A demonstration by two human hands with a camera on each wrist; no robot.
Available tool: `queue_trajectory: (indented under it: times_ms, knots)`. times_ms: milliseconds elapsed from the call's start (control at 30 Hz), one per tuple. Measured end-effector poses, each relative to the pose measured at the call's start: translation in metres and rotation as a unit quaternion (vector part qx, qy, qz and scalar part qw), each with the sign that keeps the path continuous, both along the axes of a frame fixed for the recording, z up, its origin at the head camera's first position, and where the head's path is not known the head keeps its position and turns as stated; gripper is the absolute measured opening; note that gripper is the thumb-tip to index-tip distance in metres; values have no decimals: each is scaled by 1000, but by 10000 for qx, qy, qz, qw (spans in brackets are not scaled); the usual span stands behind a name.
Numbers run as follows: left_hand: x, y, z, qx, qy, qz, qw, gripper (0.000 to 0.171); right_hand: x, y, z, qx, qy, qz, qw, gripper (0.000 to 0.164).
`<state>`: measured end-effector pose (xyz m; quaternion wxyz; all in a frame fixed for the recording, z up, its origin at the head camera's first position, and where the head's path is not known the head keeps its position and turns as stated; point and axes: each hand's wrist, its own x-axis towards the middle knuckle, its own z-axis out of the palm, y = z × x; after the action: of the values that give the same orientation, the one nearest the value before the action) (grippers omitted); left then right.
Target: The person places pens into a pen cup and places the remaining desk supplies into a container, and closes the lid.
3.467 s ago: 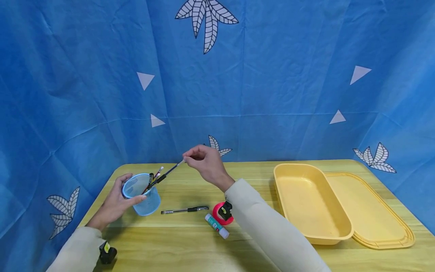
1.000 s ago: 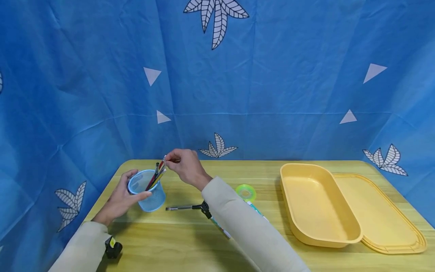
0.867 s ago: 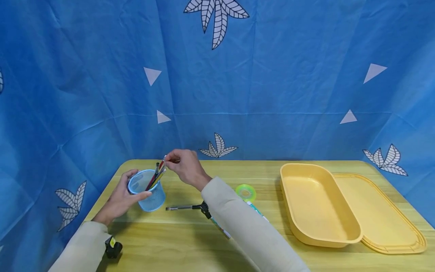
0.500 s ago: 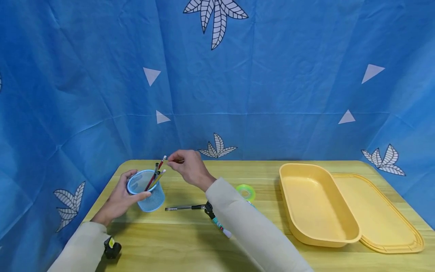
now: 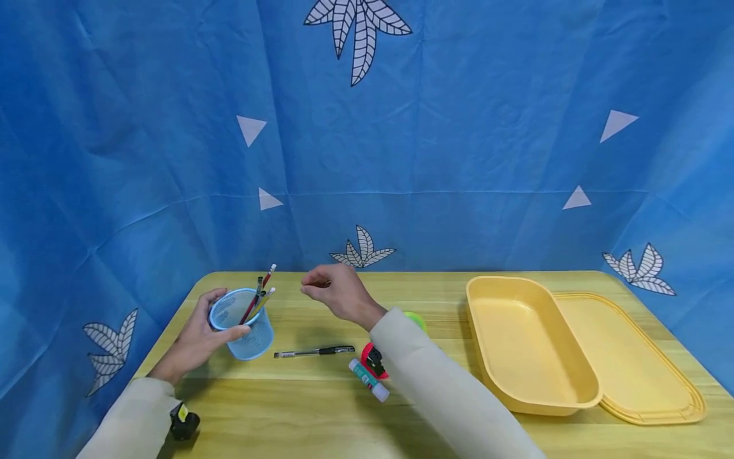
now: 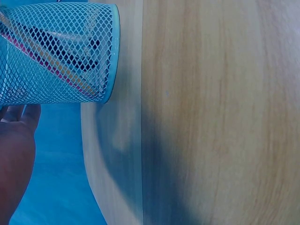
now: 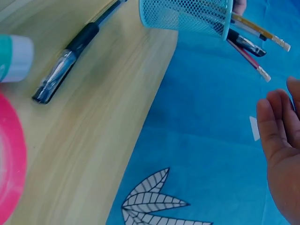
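My left hand grips a light-blue mesh pen holder by its side, thumb at the front of the rim. Inside it lean a red pencil, a yellow pencil and black pens. The left wrist view shows them through the mesh. To the right of the holder, my right hand hovers over the table with nothing visible in its loosely bent fingers. A black gel pen lies on the table below it, with a glue stick farther right.
A pink-red ring-shaped roll lies by the glue stick, partly behind my right wrist. A green roll shows behind the sleeve. At right stand a yellow tray and its flat lid. A blue curtain hangs behind the table.
Earlier my right hand pinched a black pen over the holder; that pen is now in the holder. The hand has since drawn away from the pencils, to the right. My left hand keeps its hold.
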<state>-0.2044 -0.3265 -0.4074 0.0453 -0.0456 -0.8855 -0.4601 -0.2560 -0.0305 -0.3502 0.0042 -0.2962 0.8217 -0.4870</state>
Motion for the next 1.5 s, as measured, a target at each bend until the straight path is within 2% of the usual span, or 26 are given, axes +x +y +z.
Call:
queue_trajectory:
  times_ms: [467, 733, 1500]
  knots:
    - [-2, -3, -2, 24, 85, -30, 10000, 96, 0, 25, -14, -99, -120, 18, 9999, 14]
    - [0, -4, 0, 3, 58, 3, 10000, 97, 2, 35, -27, -63, -352, 12, 9994, 14]
    - [-2, 0, -5, -17, 37, 75, 10000, 96, 3, 58, -66, 160, -635, 54, 9978, 13]
